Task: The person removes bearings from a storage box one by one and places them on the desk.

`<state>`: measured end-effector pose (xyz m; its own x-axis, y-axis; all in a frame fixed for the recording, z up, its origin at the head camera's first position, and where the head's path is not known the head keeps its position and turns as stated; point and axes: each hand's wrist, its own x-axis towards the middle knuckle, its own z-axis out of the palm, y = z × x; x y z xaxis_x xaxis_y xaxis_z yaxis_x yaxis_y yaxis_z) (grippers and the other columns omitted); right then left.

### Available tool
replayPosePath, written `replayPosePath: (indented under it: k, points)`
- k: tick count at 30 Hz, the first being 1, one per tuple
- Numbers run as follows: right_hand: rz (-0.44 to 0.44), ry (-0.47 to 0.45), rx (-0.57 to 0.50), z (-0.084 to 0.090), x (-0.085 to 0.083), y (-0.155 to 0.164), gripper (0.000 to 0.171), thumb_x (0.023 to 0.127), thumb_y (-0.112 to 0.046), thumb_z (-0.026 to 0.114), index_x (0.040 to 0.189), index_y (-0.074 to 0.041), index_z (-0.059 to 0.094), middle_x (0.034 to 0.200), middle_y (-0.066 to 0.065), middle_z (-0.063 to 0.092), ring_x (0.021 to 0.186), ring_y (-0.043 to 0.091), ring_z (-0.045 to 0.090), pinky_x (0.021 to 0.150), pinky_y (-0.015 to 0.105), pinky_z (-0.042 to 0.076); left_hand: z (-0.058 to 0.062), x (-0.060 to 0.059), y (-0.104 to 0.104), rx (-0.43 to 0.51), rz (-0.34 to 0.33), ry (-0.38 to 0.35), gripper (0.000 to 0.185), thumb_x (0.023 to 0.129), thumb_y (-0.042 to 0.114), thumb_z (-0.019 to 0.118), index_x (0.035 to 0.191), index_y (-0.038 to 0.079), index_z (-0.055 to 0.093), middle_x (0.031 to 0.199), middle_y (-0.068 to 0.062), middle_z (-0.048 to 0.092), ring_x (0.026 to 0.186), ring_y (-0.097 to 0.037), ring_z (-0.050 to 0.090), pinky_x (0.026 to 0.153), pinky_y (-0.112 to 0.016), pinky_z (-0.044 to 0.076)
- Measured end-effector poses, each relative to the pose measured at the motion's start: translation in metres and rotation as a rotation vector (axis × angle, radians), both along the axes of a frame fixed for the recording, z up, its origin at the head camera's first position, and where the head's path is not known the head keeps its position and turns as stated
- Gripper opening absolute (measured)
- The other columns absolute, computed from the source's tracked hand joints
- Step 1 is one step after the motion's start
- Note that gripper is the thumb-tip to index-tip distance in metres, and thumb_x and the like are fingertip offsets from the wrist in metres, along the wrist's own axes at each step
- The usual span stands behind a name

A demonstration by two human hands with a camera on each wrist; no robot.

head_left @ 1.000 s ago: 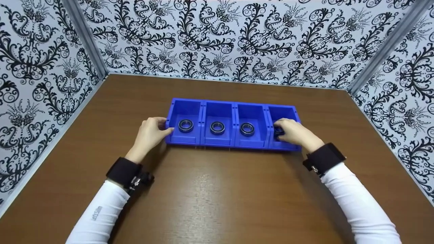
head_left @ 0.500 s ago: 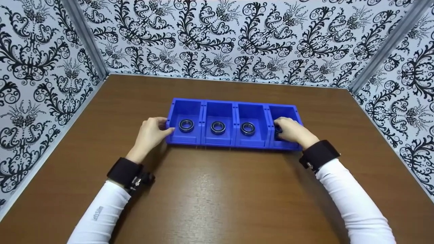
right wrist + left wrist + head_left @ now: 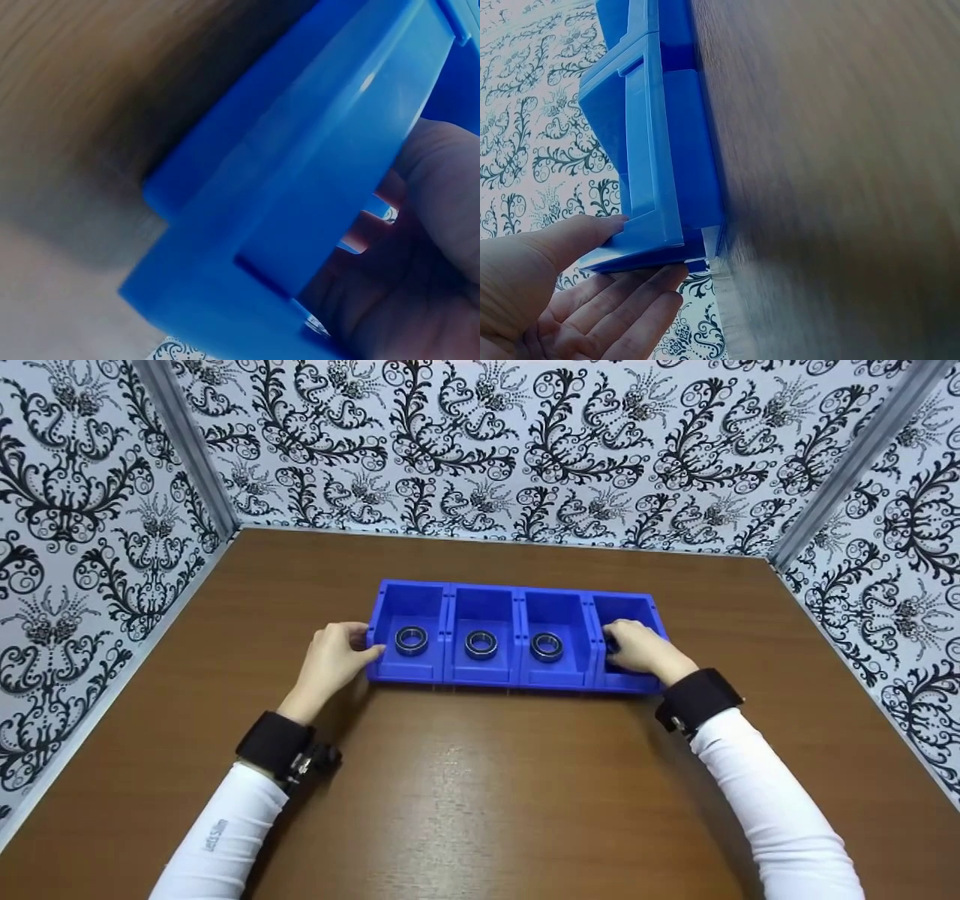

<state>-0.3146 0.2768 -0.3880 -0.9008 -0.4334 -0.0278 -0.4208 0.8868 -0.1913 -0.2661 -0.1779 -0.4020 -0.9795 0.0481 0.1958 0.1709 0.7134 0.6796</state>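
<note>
Barely shifted since earlier, the right hand (image 3: pixel 637 647) curls inside the rightmost bin (image 3: pixel 626 611), its hold hidden, while the left hand (image 3: pixel 334 656) rests open-fingered against the tray (image 3: pixel 409 592), three rings (image 3: pixel 481 643) already binned.

glossy blue plastic bins (image 3: pixel 516 607), shiny metal bearings (image 3: pixel 481 643), wood-grain table (image 3: pixel 480 780)

The blue four-compartment bin row (image 3: pixel 517 607) lies flat mid-table, a dark bearing ring (image 3: pixel 411 640) in its left compartment.

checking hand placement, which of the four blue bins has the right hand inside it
The bin at the far right end. The right hand reaches into it, while the other three bins each show a bare ring.
</note>
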Motion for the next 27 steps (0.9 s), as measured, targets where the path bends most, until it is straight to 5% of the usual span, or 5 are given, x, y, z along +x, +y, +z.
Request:
replayPosePath:
  k: [9,27]
  points:
    - [-0.023,0.008,0.003,-0.0027,0.0007,-0.0023,0.025,0.088,-0.007,0.068,0.107,0.008,0.065,0.106,0.032,0.067,0.11,0.052,0.063,0.097,0.065,0.05,-0.0008,-0.0005,-0.0008,-0.005,0.009,0.0,0.042,0.09,0.016,0.075,0.124,-0.008,0.069,0.117,-0.024,0.075,0.107,-0.04,0.072,0.096,-0.054,0.054]
    - [-0.006,0.038,-0.01,-0.0017,0.0072,-0.0019,0.014,0.088,-0.01,0.07,0.093,0.003,0.065,0.097,0.026,0.066,0.101,0.047,0.064,0.09,0.064,0.052,-0.0008,-0.0009,-0.0007,-0.001,0.004,-0.017,0.045,0.091,0.017,0.074,0.127,-0.01,0.066,0.122,-0.027,0.072,0.113,-0.041,0.071,0.1,-0.054,0.054]
